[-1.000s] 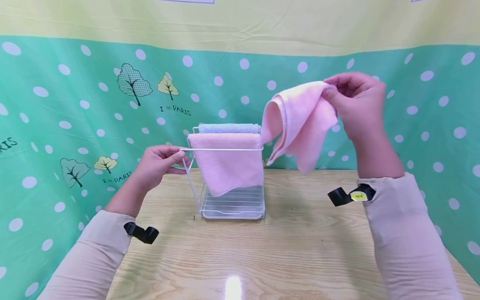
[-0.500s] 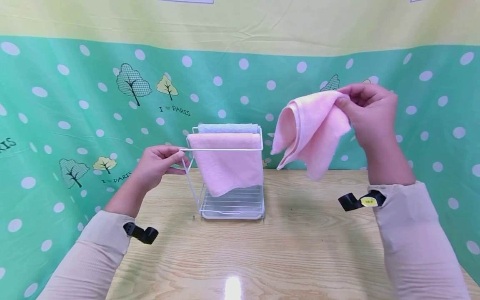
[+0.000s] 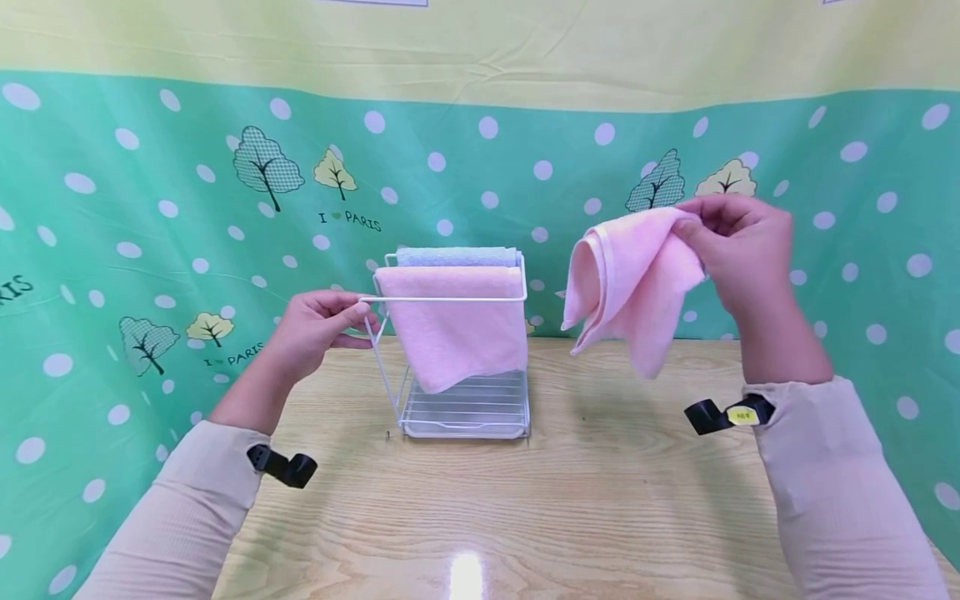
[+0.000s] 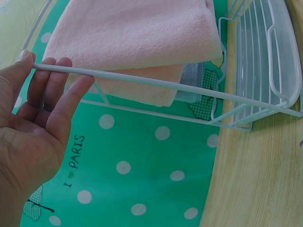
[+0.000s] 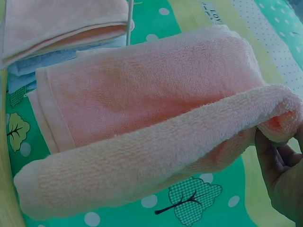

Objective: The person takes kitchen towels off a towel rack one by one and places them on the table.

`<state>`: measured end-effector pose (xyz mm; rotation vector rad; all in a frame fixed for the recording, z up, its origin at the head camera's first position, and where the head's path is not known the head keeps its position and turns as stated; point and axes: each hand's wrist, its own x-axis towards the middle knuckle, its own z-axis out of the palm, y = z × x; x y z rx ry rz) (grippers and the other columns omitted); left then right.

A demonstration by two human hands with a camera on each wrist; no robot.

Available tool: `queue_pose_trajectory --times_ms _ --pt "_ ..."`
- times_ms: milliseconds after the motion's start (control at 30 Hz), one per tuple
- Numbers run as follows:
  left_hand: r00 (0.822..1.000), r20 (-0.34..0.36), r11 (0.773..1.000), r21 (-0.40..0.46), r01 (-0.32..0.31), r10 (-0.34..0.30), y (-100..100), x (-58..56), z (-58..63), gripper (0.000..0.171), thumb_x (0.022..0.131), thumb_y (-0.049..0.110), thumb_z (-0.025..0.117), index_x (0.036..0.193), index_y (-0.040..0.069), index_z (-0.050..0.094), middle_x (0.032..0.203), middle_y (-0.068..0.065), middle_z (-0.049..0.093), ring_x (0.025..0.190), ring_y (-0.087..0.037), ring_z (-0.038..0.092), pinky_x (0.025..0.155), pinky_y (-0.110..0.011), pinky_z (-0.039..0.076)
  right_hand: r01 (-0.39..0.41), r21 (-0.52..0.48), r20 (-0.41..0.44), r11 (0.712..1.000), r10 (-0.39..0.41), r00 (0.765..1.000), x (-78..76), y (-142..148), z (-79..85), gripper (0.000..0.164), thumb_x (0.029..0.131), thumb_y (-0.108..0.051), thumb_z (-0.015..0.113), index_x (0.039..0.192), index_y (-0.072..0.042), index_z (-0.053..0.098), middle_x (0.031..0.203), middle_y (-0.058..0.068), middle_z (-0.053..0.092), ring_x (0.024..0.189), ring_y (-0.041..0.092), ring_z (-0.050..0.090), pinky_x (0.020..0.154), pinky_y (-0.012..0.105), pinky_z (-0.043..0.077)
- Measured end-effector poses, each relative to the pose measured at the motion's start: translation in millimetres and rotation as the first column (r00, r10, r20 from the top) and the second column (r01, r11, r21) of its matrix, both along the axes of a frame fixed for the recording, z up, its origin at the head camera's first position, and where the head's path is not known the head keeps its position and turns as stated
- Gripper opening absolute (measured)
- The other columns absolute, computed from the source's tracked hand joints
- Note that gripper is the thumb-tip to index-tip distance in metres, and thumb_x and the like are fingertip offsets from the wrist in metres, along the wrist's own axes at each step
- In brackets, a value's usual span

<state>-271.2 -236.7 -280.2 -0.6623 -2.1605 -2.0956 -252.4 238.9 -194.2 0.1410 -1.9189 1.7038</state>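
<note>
In the head view, pinching the front left corner of a white rack (image 3: pixel 450 298) between thumb and fingers of the left grip (image 3: pixel 318 329). With the right grip (image 3: pixel 738 246), pinching 1 folded towel (image 3: pixel 630 279) by its upper right end and holding it in the air, right of the rack and apart from it, above the worktop (image 3: pixel 600 500). On the rack, see 2 more: a pink towel (image 3: pixel 453 333) draped behind the front rail and a blue towel (image 3: pixel 457 257) behind that. Below them, see a tray (image 3: pixel 465 433) in the rack's base; at the back, a green dotted curtain (image 3: pixel 487 167) with a yellow upper band.

In the left wrist view, gripping the rack's rail near its end, thumb to 1 side and fingers to the other. Beyond the rail, see the pink towel hanging, with the blue towel partly hidden by it.

In the right wrist view, pinching a bulky, looped end of the folded towel, with the right grip cut off by the picture's edge. At upper left, see the pink towel and the blue towel.
</note>
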Motion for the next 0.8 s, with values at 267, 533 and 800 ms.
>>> queue_pose_trajectory --times_ms 267,533,800 --pt "1.0 0.009 1.0 -0.002 -0.007 0.007 -1.0 0.9 -0.5 0.013 0.095 0.006 0.064 0.098 0.01 0.076 0.085 -0.009 0.07 0.078 -0.021 0.071 0.073 -0.047 0.058 0.058 0.107 0.077 0.993 -0.066 0.995 -4.9 3.6 -20.2 0.029 0.082 -0.022 0.08 0.108 -0.01 0.075 0.086 0.001 0.065 0.072 0.014 0.058 0.057 0.016 0.057" --pt "1.0 0.014 1.0 -0.017 -0.025 0.026 -1.0 1.5 0.3 0.012 0.095 0.008 0.065 0.098 0.009 0.076 0.085 -0.009 0.07 0.078 -0.021 0.071 0.072 -0.043 0.06 0.061 0.157 0.117 0.986 -0.08 0.99 -10.4 3.2 -39.4 0.031 0.086 -0.025 0.077 0.112 -0.009 0.073 0.089 0.001 0.063 0.074 0.015 0.058 0.058 0.016 0.057" --pt "0.999 0.016 0.999 -0.027 -0.027 0.028 0.5 1.6 1.7 0.012 0.095 0.009 0.064 0.099 0.01 0.076 0.084 -0.01 0.07 0.077 -0.022 0.071 0.072 -0.042 0.061 0.066 0.2 0.182 0.978 -0.103 0.978 -13.8 3.1 -58.6 0.034 0.088 -0.029 0.074 0.116 -0.01 0.07 0.096 0.003 0.063 0.079 0.015 0.059 0.062 0.018 0.059"
